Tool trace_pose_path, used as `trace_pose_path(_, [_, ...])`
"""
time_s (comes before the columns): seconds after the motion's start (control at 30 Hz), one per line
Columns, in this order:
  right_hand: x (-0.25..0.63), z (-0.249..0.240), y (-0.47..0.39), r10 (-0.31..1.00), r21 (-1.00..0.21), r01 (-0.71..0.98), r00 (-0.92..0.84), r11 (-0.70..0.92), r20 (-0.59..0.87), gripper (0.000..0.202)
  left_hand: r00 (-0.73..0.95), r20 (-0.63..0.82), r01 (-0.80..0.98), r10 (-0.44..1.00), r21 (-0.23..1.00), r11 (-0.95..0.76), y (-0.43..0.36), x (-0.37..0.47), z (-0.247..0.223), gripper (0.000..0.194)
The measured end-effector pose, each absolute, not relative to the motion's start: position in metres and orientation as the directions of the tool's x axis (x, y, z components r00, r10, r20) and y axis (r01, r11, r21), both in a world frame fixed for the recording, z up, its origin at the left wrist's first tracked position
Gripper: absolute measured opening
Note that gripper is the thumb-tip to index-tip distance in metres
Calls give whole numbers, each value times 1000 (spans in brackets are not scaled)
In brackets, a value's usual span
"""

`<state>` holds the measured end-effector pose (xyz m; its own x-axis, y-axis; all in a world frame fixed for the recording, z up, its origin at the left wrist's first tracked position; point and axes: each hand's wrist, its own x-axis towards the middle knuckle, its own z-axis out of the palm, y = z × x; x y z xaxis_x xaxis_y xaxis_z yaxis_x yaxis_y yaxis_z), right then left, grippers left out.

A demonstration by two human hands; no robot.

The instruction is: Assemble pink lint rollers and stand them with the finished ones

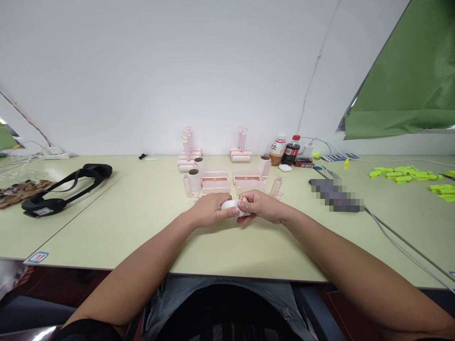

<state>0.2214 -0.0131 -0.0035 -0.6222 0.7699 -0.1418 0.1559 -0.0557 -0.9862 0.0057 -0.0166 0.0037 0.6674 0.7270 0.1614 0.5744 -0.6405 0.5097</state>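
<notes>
Near the middle of the table, my left hand (pixel 212 210) is wrapped round a white roll (pixel 230 205). My right hand (pixel 261 206) meets it from the right, its thumb and fingers closed on the roll's right end, where a small pale pink part shows. The fingers cover much of both. Just beyond my hands lie two pale pink trays (pixel 214 182) (pixel 248 181) with reddish-brown insides. Upright rolls with dark openings (pixel 194 181) (pixel 265 166) stand beside them, along with clear pink handles (pixel 277 187) (pixel 187 186).
Pink roller sets (pixel 190 158) (pixel 241 154) stand by the wall. To their right are two bottles (pixel 277 150) (pixel 291 150) and a white case (pixel 285 167). A blurred dark object (pixel 336 195), cables and yellow-green pieces (pixel 405 174) lie right; a black headset (pixel 67 189) lies left.
</notes>
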Motion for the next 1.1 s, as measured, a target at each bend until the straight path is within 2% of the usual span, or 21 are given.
trace_pose_path(0.5, [220,-3,-11,812,-978,211,-571,5,-119,52,611,128,645,781,491,-585,-17,8,5,58])
trace_pose_path(0.83, [220,-11,-8,822,-982,155,-570,105,-2,47,585,110,681,803,470,-561,-16,8,7,60])
trace_pose_path(1.1, [220,-12,-9,820,-984,163,-571,71,-35,48,591,101,683,801,466,-563,-15,7,6,61])
